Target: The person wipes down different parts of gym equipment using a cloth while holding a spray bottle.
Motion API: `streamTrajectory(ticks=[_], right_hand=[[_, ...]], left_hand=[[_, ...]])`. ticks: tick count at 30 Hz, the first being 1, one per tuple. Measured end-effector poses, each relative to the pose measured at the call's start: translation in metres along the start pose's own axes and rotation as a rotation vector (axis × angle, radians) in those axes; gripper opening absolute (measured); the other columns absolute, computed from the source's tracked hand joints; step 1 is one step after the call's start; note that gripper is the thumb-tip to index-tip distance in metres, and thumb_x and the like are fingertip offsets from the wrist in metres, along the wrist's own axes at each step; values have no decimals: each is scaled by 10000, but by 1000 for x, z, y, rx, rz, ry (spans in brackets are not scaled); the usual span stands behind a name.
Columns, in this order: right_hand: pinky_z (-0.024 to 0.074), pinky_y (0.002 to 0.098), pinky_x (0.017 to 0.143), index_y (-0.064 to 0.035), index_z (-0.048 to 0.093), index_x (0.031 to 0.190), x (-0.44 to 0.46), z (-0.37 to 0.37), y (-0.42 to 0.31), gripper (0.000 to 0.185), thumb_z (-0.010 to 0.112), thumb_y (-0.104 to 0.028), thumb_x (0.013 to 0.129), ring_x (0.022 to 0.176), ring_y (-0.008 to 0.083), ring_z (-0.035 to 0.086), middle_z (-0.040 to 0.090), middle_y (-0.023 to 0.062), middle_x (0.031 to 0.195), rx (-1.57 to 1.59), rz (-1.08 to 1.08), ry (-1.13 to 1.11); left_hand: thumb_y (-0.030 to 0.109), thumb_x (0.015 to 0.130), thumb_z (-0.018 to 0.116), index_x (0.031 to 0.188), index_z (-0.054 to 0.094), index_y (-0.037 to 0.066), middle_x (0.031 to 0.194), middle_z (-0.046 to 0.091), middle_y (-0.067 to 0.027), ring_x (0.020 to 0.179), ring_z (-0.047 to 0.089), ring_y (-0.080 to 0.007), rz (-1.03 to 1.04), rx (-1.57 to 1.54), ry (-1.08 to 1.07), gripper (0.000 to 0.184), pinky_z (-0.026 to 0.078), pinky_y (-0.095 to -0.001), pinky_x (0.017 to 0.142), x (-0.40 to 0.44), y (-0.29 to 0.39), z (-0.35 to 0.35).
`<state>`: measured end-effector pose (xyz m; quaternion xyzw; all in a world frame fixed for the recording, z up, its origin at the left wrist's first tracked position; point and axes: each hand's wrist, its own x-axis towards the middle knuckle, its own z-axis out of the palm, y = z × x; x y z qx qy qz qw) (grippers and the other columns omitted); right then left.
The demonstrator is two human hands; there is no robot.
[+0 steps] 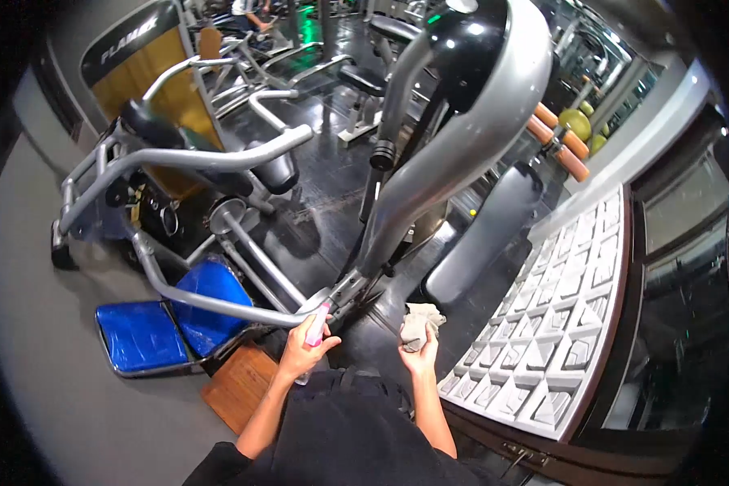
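Wrapped round a pink and white bottle (318, 325) is my left hand (299, 351), near the lower end of the grey machine frame (421, 174). The bottle is small in view and its label cannot be read. My right hand (419, 354) holds a crumpled, light grey-beige cloth (421, 326) in its fingers, in front of my body. The two hands are apart. The cloth lies close below a black padded bench (486, 231) in the view and does not appear to touch it.
A blue folding chair (144, 336) and a brown wooden board (241, 387) are at the lower left. White patterned wall panels (543, 316) line the right. Gym machines stand on the dark floor ahead, with orange rollers (560, 144) at upper right. Another person (249, 11) is far back.
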<state>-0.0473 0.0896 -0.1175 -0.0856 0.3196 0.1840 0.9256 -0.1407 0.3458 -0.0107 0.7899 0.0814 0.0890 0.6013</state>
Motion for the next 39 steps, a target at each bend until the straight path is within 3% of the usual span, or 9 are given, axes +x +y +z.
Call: streamTrajectory(ticks=[5, 8, 13, 16, 21, 25, 30, 32, 39], right_hand=[[501, 413, 864, -77, 570, 1129, -16, -29, -19, 318, 554, -264, 872, 994, 265, 601, 631, 96, 1082, 105, -125, 33], [507, 423, 853, -76, 572, 1117, -26, -34, -20, 307, 557, -261, 874, 985, 266, 601, 631, 99, 1068, 167, -213, 44], [517, 419, 837, -75, 598, 1053, -28, -22, 1, 253, 591, -236, 858, 951, 257, 606, 635, 97, 1036, 292, -300, 50], [508, 414, 839, -61, 564, 1117, -19, -11, 27, 314, 556, -272, 884, 984, 263, 597, 624, 104, 1075, 337, -357, 54], [504, 413, 847, -77, 558, 1142, -11, 8, 79, 354, 599, -268, 848, 980, 269, 597, 618, 94, 1089, 196, -330, 61], [503, 410, 848, -92, 555, 1148, -20, 10, 115, 350, 574, -290, 861, 995, 265, 599, 621, 91, 1090, 117, -409, 68], [409, 544, 975, -101, 521, 1175, -46, 26, 156, 347, 523, -284, 880, 1054, 275, 568, 592, 90, 1148, 155, -554, 134], [351, 600, 1008, -100, 506, 1183, -44, 20, 164, 348, 502, -279, 885, 1097, 280, 544, 571, 94, 1184, 164, -565, 100], [416, 522, 975, -73, 494, 1214, -22, 40, 170, 394, 492, -235, 856, 1090, 302, 552, 575, 120, 1178, 76, -647, 94]], left_hand=[[115, 824, 671, 1140, 559, 17, 688, 539, 34, 546, 489, -33, -165, -178, -86, 350, 410, -212, 506, 27, -9, 5], [115, 831, 663, 1132, 563, 20, 681, 538, 34, 517, 495, -33, -133, -182, -160, 331, 408, -208, 473, 46, -18, 3], [128, 831, 670, 1111, 560, 40, 681, 528, 26, 522, 500, -46, -99, -162, -279, 313, 418, -220, 473, 78, -36, -7], [132, 830, 672, 1112, 552, 54, 680, 528, 24, 524, 501, -53, -59, -121, -322, 316, 420, -217, 472, 97, -53, -14], [214, 802, 698, 959, 612, 34, 681, 592, -92, 603, 564, -146, 1, 105, -453, 254, 466, -305, 597, 124, -69, -30], [217, 794, 700, 953, 615, 50, 656, 584, -88, 592, 562, -153, 59, 82, -518, 246, 464, -305, 591, 136, -87, -35], [210, 790, 692, 943, 606, 51, 653, 575, -107, 595, 585, -188, 138, 75, -506, 238, 469, -316, 587, 140, -95, -40], [185, 799, 681, 950, 603, 45, 662, 584, -91, 601, 590, -174, 110, 94, -553, 220, 472, -312, 585, 143, -76, -48], [141, 808, 656, 915, 583, 31, 615, 554, -17, 561, 512, -90, 238, -122, -512, 170, 431, -260, 551, 151, -34, -53]])
